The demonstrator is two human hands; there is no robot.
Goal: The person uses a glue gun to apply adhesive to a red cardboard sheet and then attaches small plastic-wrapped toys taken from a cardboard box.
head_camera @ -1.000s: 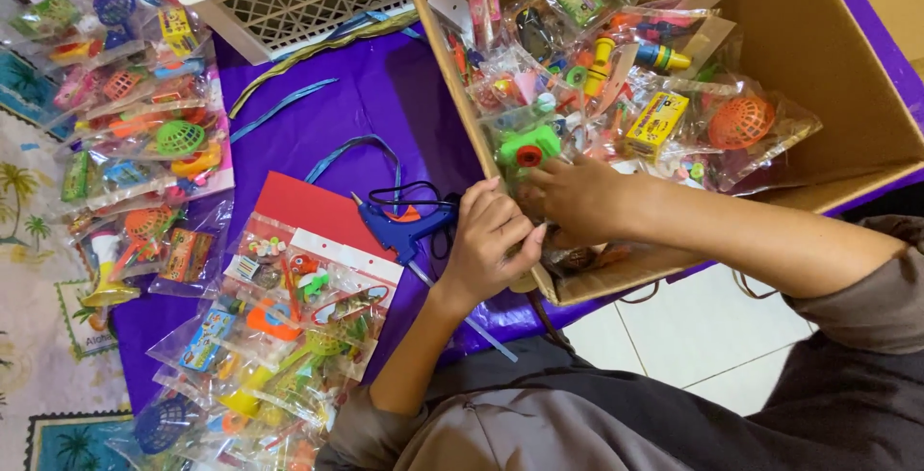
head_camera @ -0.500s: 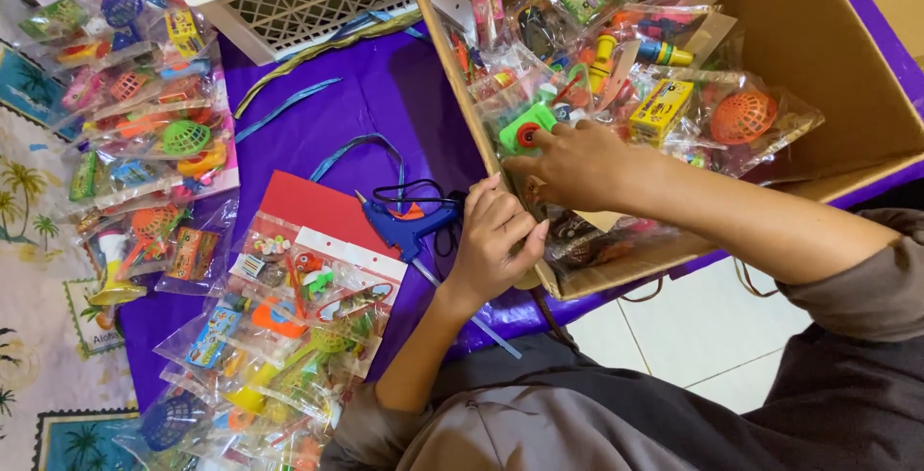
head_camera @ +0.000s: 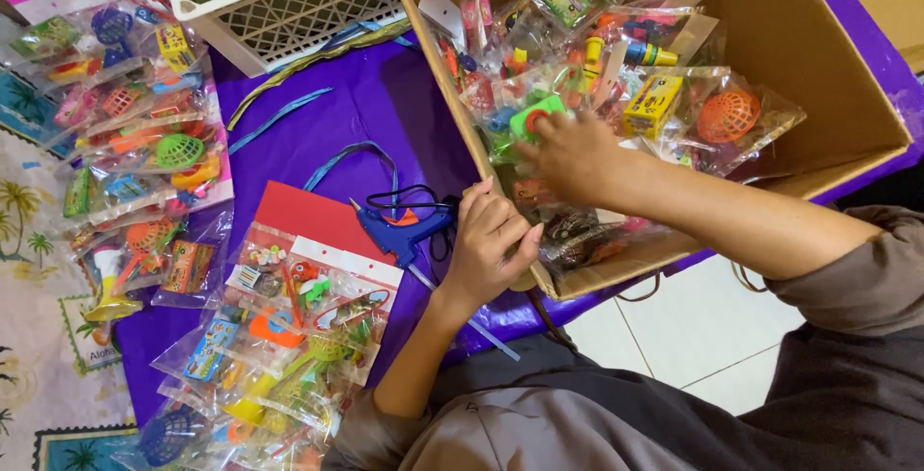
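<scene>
Nearest the camera, the left hand [head_camera: 491, 245] curls over the near wall of the cardboard box [head_camera: 828, 57], its grip clenched on the rim, just beside a blue glue gun [head_camera: 397, 230] on the purple surface [head_camera: 385, 110]. Farther in, the right hand [head_camera: 568, 153] lies spread on clear toy packets [head_camera: 664, 96] inside the box, grip released.

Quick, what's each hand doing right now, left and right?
Left hand: curled on the cardboard box wall, steadying it.
Right hand: inside the box on the toy packets; grip cannot be told.
</scene>
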